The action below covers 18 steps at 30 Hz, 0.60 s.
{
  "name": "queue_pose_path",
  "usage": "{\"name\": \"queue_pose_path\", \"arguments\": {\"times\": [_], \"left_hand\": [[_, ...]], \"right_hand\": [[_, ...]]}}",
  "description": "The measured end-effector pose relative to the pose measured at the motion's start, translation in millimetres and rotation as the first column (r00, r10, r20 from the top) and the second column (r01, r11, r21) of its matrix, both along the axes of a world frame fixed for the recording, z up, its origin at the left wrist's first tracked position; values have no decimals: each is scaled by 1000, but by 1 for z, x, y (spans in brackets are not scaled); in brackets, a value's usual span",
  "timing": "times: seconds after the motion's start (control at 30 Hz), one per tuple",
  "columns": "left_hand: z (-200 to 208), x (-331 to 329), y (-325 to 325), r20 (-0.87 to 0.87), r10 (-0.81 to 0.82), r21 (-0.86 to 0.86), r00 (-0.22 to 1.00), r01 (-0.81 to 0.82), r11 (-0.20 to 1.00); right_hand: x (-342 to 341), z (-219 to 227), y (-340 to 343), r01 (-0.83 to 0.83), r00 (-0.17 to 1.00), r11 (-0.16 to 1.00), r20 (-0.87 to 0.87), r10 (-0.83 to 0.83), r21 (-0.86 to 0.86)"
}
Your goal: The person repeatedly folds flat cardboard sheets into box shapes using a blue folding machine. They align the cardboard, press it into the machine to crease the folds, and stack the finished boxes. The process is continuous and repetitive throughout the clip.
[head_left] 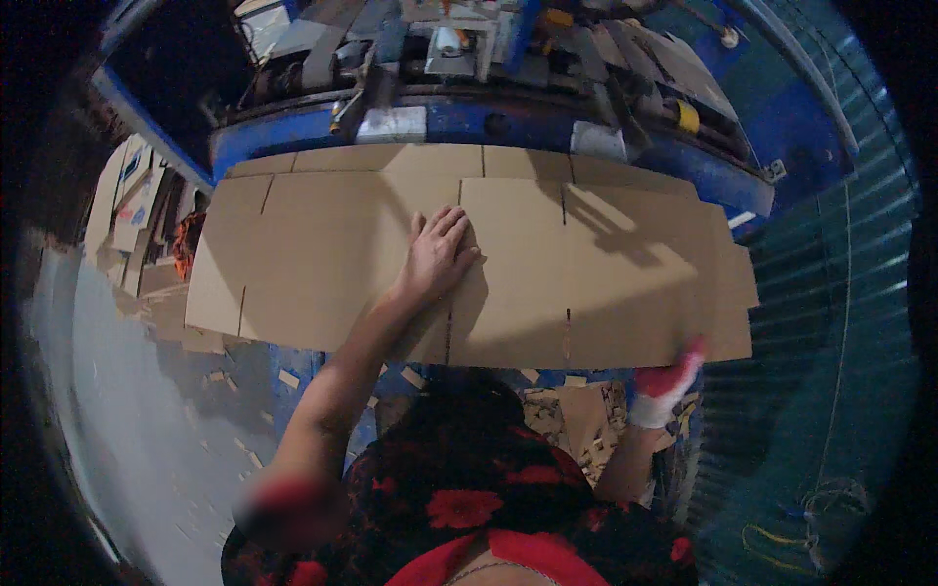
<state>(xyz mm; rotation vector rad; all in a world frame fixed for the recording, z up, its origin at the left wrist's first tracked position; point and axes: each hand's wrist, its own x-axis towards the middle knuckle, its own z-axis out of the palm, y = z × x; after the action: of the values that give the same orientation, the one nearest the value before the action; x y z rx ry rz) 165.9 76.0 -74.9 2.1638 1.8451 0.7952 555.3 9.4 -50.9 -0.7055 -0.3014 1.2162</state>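
A wide brown cardboard sheet [332, 244] with slots cut along its edges lies flat in front of me, at the blue machine. My left hand [440, 249] is bare and rests on the middle of the sheet, fingers stretched out forward. My right hand [669, 381] wears a red and white glove and holds the sheet's near edge toward the right. One gloved digit reaches over the top of the board; the other fingers are partly hidden and a little blurred.
Beyond the sheet stands a blue machine [449, 125] with dark bars and metal plates. Cardboard scraps [596, 415] lie below the near edge, and more litter the grey floor [147, 410] at left. A green corrugated wall [831, 293] rises at right. Stacked boards [132, 220] stand at far left.
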Motion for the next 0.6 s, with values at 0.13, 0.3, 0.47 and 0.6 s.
{"name": "queue_pose_path", "arguments": {"times": [0.13,0.3,0.47,0.6], "left_hand": [[14,-20,-23,346,22,-63,938,-1,998],[16,-91,-155,75,653,398,754,-623,674],[-9,-163,-238,789,608,-164,-90,-984,68],[-2,-175,-260,862,214,-506,-460,-806,307]], "right_hand": [[-50,-5,3,-65,956,985,274,107,-157],[21,19,3,-97,965,975,220,140,-198],[68,52,3,-49,883,987,456,115,-155],[63,76,9,44,822,998,570,-7,-51]]}}
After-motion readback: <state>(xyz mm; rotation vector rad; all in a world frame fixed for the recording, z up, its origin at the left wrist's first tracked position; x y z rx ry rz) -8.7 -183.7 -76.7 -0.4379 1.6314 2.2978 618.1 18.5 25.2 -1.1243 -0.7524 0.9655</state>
